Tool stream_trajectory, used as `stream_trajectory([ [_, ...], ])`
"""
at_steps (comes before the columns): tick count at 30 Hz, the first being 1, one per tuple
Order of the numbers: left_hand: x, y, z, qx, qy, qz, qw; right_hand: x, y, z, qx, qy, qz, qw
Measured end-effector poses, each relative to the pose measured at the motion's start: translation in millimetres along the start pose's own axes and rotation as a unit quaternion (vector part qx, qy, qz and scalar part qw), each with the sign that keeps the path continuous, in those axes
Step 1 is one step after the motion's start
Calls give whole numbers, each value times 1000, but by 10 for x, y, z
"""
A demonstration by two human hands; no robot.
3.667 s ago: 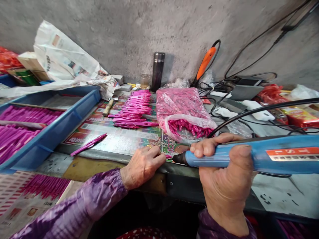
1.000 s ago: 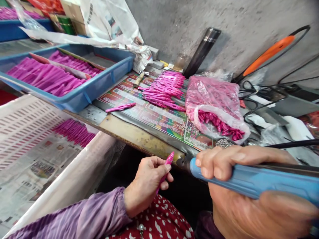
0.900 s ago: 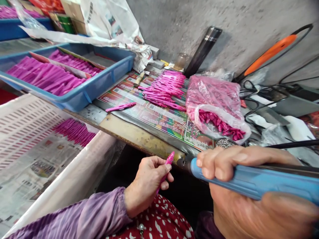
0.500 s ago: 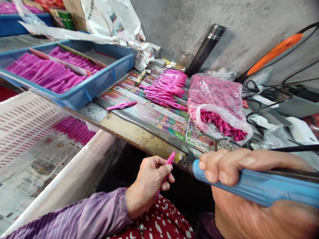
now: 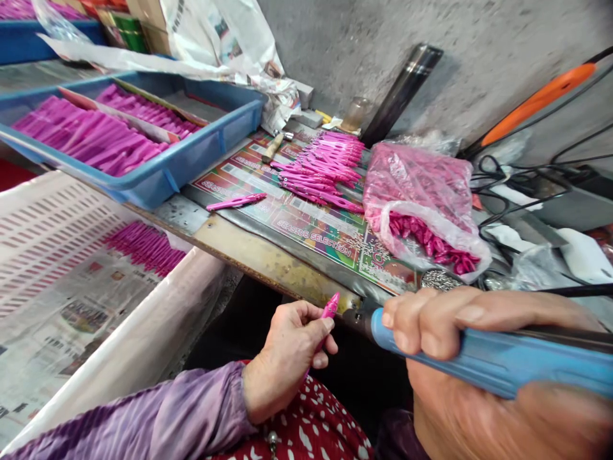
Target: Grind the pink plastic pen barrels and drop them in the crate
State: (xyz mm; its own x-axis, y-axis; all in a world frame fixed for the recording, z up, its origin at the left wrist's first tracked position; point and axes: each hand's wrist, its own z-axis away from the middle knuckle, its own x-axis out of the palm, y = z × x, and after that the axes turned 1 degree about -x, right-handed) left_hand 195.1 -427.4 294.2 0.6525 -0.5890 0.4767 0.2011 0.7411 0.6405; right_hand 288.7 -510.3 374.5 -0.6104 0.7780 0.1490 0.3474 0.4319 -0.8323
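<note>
My left hand (image 5: 287,354) is closed around a slim pink plastic piece (image 5: 327,313), held upright below the bench edge. My right hand (image 5: 472,364) grips a blue electric screwdriver (image 5: 493,358) lying almost level, its dark tip (image 5: 352,314) touching the top of the pink piece. On the printed mat (image 5: 306,223) lie a single pink piece (image 5: 237,202) and a fanned pile of pink pieces (image 5: 323,169). Beside them sits a clear bag of pink parts (image 5: 421,198).
A blue tray (image 5: 158,176) full of purple pieces stands at the left. Below it a white slotted crate (image 5: 62,223) lined with newspaper holds more pieces. A dark flask (image 5: 400,92), cables (image 5: 507,179), an orange-handled tool (image 5: 541,99) and a small hammer (image 5: 272,147) line the back.
Since 3.7 s ago my left hand came off the mat and lifted a pink piece to the screwdriver tip. Over the last second both hands stay nearly still; the view drifts slightly.
</note>
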Motion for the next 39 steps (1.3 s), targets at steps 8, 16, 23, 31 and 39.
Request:
stream_trajectory([
  [8, 29, 18, -9, -15, 24, -9, 1000, -73, 62, 56, 28, -24, 17, 999],
  [16, 44, 38, 0, -18, 26, -4, 999, -146, 55, 80, 20, -28, 10, 999],
  [23, 30, 26, -11, -17, 22, -10, 1000, -102, 46, 17, 19, -89, -18, 996],
  [31, 16, 8, -24, -21, 18, -16, 999, -89, 103, 15, 7, -87, -30, 996],
  [39, 27, 34, -10, -27, 16, -25, 999, -23, 87, 14, 8, -53, 3, 999],
])
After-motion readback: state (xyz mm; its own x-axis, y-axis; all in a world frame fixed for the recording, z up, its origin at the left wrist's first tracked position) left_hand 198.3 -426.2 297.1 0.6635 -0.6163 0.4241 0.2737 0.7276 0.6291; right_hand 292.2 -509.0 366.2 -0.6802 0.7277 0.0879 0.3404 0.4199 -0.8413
